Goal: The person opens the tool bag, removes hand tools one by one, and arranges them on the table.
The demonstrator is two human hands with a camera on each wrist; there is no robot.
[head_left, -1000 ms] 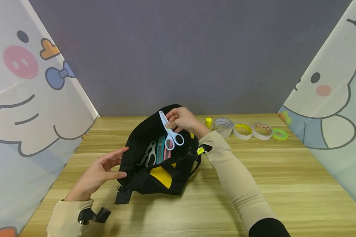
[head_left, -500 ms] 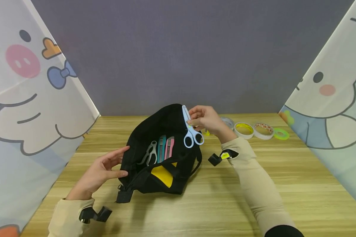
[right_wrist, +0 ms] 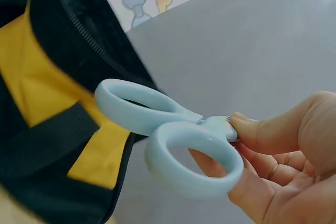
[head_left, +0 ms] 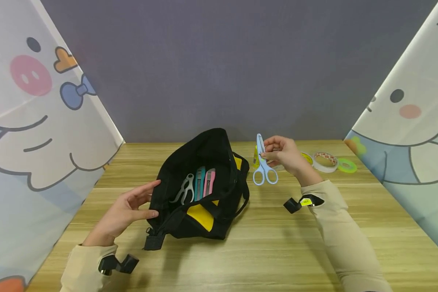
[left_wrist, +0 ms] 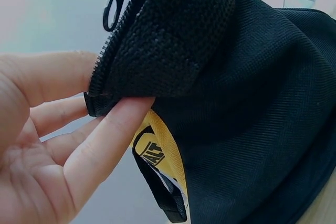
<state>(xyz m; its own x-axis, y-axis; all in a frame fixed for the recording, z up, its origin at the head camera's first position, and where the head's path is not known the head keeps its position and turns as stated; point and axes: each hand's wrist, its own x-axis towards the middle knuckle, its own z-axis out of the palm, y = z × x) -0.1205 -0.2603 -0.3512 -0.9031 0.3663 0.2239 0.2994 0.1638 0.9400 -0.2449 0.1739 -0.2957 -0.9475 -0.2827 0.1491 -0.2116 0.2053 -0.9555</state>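
Observation:
My right hand (head_left: 286, 156) pinches light-blue scissors (head_left: 263, 166) near the pivot, blades up and handle loops down, above the table to the right of a black-and-yellow tool bag (head_left: 200, 219). The right wrist view shows the two loops of the scissors (right_wrist: 194, 129) close up, beside the bag. My left hand (head_left: 125, 211) holds the bag's left edge; in the left wrist view its fingers (left_wrist: 113, 135) pinch the zipped rim (left_wrist: 142, 66). Inside the bag lie a teal utility knife (head_left: 199, 184), a pink utility knife (head_left: 209, 182) and pale grey scissors (head_left: 184, 188).
Behind the right hand stands a yellow glue stick (head_left: 256, 158), partly hidden by the scissors. To the right lie a white tape roll (head_left: 328, 169), a green tape roll (head_left: 346, 165) and a partly covered roll with a yellow core (head_left: 307, 158). A grey panel (head_left: 226, 73) closes off the back.
My right hand has carried the light-blue scissors from above the bag's opening out to the right, over the table. The left hand keeps its place at the bag's edge.

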